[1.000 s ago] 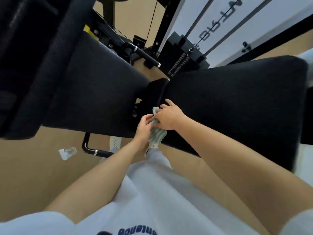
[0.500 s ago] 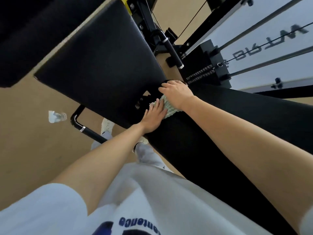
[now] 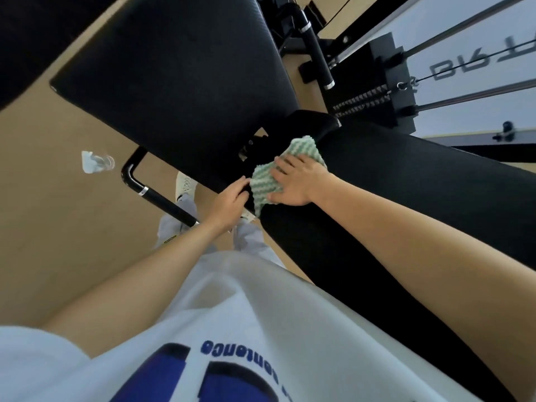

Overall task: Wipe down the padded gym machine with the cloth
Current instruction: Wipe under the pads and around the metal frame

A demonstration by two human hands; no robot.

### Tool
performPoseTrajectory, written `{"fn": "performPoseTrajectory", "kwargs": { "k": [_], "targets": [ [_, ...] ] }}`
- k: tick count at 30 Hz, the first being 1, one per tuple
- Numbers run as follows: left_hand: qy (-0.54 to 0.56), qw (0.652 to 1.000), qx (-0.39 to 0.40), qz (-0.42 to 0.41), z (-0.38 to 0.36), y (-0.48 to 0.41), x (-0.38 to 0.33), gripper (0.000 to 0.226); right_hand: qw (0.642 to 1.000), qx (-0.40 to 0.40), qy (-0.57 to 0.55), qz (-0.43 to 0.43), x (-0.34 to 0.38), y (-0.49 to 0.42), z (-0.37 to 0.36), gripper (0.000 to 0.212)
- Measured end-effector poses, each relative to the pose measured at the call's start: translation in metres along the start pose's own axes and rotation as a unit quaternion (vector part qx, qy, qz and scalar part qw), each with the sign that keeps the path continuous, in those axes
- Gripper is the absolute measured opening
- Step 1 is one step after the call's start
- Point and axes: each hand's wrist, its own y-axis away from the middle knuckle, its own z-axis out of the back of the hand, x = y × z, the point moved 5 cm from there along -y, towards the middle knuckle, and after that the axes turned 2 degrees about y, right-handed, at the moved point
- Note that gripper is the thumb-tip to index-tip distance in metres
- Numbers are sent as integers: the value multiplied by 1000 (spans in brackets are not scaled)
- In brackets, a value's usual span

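My right hand, fingers spread, presses the green-and-white ribbed cloth flat on the black padded bench end. Left hand, fingers curled, grips at nine o'clock beside the hinge gap. Risk: cloth edge snagging there, I judge.

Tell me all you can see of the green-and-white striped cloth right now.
The green-and-white striped cloth looks like soft, nubby microfibre with wavy stripes. It lies spread and slightly rumpled over the near end of the black padded bench cushion, one edge drooping into the gap beside the other pad. The right hand presses flat on it, fingers splayed; the left hand touches its lower-left edge.
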Motion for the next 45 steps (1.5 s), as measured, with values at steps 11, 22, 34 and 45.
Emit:
{"fn": "performPoseTrajectory", "kwargs": {
  "k": [11, 22, 34, 45],
  "targets": [
    [13, 999, -23, 34, 9, -35, 12, 44, 973, 10, -43, -228, -103, -17, 23, 101],
    [402, 877, -84, 248, 7, -27, 61, 45, 999, 29, 26, -16, 43, -83, -3, 80],
    [421, 860, -88, 277, 4, -37, 57, 58, 999, 8, 4, -51, -61, -116, 22, 87],
    [407, 870, -78, 268, 3, -37, 62, 57, 986, 15, -4, -166, -74, -156, 29, 85]
  ]
}}
